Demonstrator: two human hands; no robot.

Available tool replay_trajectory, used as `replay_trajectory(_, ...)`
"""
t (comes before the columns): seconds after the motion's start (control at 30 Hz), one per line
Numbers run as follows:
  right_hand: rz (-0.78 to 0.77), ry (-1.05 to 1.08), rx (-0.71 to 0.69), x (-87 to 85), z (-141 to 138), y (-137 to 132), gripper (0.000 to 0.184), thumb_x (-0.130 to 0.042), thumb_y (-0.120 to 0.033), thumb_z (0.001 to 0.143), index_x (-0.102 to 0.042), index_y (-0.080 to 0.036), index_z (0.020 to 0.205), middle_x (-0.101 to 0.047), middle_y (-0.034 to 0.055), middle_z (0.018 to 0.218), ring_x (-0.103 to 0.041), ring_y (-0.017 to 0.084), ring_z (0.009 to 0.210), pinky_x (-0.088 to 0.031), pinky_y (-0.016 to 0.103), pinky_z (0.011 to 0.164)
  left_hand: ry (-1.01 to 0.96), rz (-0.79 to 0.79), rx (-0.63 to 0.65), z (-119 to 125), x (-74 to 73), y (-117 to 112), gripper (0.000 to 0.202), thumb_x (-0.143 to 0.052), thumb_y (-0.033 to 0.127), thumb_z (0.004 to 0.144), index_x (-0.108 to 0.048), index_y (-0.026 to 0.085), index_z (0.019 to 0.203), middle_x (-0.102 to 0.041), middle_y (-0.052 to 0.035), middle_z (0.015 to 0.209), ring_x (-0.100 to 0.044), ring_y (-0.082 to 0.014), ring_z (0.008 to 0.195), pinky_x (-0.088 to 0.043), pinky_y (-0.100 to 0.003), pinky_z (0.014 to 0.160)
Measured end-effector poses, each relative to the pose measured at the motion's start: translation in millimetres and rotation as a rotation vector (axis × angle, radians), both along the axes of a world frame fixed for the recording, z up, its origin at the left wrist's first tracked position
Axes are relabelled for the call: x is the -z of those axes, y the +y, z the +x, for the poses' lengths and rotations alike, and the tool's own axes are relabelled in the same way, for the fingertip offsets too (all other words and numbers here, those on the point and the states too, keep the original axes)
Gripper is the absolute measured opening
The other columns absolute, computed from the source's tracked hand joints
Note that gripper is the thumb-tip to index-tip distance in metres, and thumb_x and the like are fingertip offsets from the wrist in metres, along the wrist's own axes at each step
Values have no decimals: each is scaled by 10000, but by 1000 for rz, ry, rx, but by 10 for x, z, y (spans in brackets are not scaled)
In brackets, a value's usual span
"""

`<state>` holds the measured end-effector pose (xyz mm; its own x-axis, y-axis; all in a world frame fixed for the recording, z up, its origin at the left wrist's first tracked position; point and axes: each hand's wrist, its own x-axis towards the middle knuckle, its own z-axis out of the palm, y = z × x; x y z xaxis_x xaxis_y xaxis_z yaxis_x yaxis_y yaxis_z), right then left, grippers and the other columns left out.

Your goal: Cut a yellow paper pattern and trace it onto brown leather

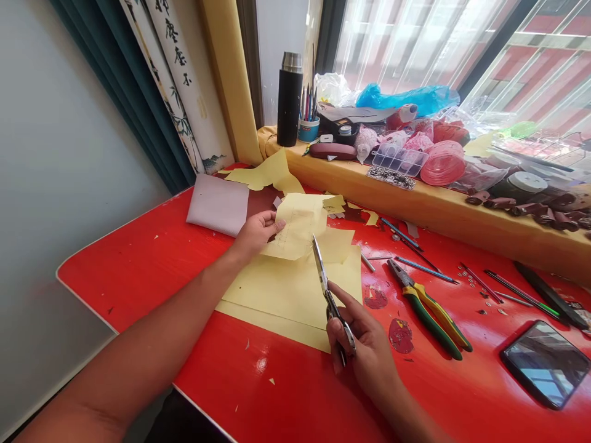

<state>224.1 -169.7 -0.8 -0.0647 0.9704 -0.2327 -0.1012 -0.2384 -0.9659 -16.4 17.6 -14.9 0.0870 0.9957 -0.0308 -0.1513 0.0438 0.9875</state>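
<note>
My left hand (257, 232) pinches the left edge of a pale yellow paper piece (298, 229) with faint pencil lines, lifted a little above a larger yellow sheet (289, 289) on the red table (152, 258). My right hand (364, 344) grips the handles of metal scissors (329, 295). The blades point away from me, with their tips at the lower right edge of the held paper.
Green-and-yellow pliers (429, 307), pencils (422, 266) and a phone (545, 362) lie to the right. A pink-and-maroon booklet (221, 204) and yellow scraps (268, 173) lie behind. A black flask (289, 98), pen cup (308, 128), bead box (399, 160) and bags crowd the sill.
</note>
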Motion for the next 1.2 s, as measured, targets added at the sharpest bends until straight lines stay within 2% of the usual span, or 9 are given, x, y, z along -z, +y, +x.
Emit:
replay_trajectory(0.2, 2, -12, -21, 10, -4, -12, 684, -781, -511, 927, -636, -223, 1531, -459, -92, 642, -509, 117, 406, -524, 270, 395, 2, 8, -13, -51, 14, 41, 527, -952, 603, 636, -731, 188, 876, -751, -29, 793, -649, -163, 651, -523, -292, 611)
replay_trajectory(0.63, -3, 15, 2, 10, 5, 8, 688, -776, -499, 936, -623, -196, 1534, -459, -101, 636, -513, 115, 400, -509, 258, 394, -23, -55, 49, -10, 20, 1, 531, -962, 562, 644, -760, 185, 960, -771, -42, 858, -677, -177, 718, -538, -295, 641)
replay_trajectory(0.8, -15, 14, -2, 37, 37, 35, 722, -775, -517, 940, -592, -193, 1558, -482, -99, 633, -537, 119, 396, -532, 266, 412, -24, -45, 52, 29, 31, 2, 555, -978, 553, 613, -760, 162, 940, -741, -38, 843, -599, -127, 666, -455, -254, 595)
replay_trajectory(0.97, -4, 26, 19, 78, 43, 51, 760, -783, -557, 914, -599, -189, 1553, -522, -88, 622, -524, 117, 367, -507, 259, 376, -39, -52, 63, 36, 51, 7, 503, -985, 487, 616, -762, 159, 926, -706, -24, 781, -515, -94, 588, -378, -234, 527)
replay_trajectory(1.2, 14, 60, 32, 147, 48, 61, 778, -804, -586, 899, -607, -195, 1542, -544, -86, 623, -519, 109, 344, -493, 248, 349, 69, -33, 98, 3, 59, 12, 464, -947, 471, 680, -751, 149, 949, -650, 0, 694, -527, -96, 530, -383, -232, 458)
